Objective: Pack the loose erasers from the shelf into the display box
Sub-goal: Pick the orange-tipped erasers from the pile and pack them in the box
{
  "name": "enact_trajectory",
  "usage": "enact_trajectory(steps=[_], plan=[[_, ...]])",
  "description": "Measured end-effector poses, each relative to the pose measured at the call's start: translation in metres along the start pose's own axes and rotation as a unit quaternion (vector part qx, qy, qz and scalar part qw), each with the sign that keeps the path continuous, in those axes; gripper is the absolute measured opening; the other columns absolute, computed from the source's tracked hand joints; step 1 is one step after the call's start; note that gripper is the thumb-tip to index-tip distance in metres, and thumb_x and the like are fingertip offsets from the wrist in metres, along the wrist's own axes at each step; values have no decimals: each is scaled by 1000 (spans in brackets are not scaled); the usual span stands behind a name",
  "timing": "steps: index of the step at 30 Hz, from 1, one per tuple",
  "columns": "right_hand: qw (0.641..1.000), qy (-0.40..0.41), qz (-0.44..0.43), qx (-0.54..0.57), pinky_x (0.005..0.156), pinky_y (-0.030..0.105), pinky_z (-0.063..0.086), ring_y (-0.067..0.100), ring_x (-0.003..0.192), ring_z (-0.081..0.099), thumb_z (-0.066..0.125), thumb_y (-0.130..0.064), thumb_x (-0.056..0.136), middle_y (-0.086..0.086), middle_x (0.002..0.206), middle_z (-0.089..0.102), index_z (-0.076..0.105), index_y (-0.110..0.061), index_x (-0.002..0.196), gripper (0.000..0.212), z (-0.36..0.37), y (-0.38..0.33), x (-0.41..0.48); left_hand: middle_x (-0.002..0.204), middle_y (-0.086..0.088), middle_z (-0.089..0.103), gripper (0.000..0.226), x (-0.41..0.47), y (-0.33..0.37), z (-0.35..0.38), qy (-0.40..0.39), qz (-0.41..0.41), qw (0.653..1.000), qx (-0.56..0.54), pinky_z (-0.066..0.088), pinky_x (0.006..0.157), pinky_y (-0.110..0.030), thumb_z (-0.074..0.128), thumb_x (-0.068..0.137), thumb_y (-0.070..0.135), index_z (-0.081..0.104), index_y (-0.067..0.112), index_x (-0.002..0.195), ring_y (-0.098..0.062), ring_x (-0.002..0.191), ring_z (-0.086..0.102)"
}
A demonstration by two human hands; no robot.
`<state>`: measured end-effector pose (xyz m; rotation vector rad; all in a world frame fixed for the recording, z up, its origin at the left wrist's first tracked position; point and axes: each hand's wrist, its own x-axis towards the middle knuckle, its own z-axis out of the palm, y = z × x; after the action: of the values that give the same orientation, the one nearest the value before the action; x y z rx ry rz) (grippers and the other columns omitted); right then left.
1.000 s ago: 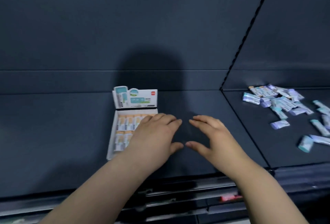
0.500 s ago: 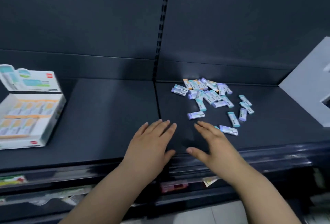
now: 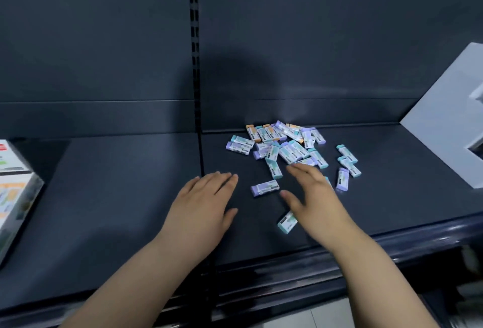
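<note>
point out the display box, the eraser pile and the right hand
display box (image 3: 31, 197): head view, its right wall, at the frame's left edge
eraser pile (image 3: 290, 151): head view, an eraser mid-pile
right hand (image 3: 316, 197): head view, back of the hand

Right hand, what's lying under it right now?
A teal eraser pokes out below the right hand; a second eraser barely shows beside its knuckles. Anything else beneath is covered.

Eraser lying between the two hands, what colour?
The eraser is purple with a pale label; head view.
</note>
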<state>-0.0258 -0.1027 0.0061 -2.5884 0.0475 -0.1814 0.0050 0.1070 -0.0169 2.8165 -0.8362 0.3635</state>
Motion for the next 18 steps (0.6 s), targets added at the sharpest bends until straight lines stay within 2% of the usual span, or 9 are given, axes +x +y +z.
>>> enact_trajectory(steps=[2, 5, 9, 13, 16, 18], plan=[[1000, 26, 11, -1, 103, 11, 19, 15, 131, 36, 56, -19, 90, 1, 141, 40, 43, -11, 135, 48, -8, 13, 21, 114, 0, 66, 64, 6, 1, 5, -1, 1, 1000, 5, 50, 86, -40, 82, 60, 34, 63, 13, 117, -20, 104, 64], [998, 54, 33, -13, 102, 23, 32, 26, 120, 49, 54, -11, 89, 10, 135, 46, 49, -7, 129, 40, -20, 39, 67, 109, -1, 68, 66, 21, 4, 11, 5, -12, 1000, 29, 52, 82, -40, 85, 55, 34, 65, 12, 113, -20, 99, 66], [997, 28, 36, -61, 96, 29, 35, 35, 112, 51, 53, -9, 88, 19, 127, 50, 56, -4, 122, 34, -21, 75, 136, 109, -3, 69, 66, 37, 15, 19, 21, -71, 997, 37, 52, 81, -42, 87, 53, 31, 66, 11, 113, -23, 98, 67], [987, -50, -22, -153, 91, 36, 43, 32, 111, 49, 55, -27, 88, 13, 118, 51, 58, -10, 115, 32, -4, 97, 180, 111, 0, 68, 59, 51, 36, 26, 23, -116, 992, 42, 52, 82, -38, 81, 62, 36, 65, 14, 115, -20, 99, 66], [969, -45, -95, -225, 84, 35, 42, 27, 110, 47, 46, -31, 93, 8, 116, 54, 56, -14, 114, 30, -5, 104, 189, 111, 1, 68, 64, 71, 53, 31, 16, -156, 987, 23, 53, 80, -38, 84, 58, 33, 64, 14, 116, -21, 98, 67], [981, -28, -107, -160, 81, 33, 42, 25, 104, 51, 45, -31, 93, 7, 112, 57, 57, -14, 112, 28, -11, 102, 182, 116, 0, 65, 60, 84, 62, 30, 18, -171, 985, -18, 51, 86, -38, 81, 65, 27, 61, 13, 120, -23, 103, 64]])
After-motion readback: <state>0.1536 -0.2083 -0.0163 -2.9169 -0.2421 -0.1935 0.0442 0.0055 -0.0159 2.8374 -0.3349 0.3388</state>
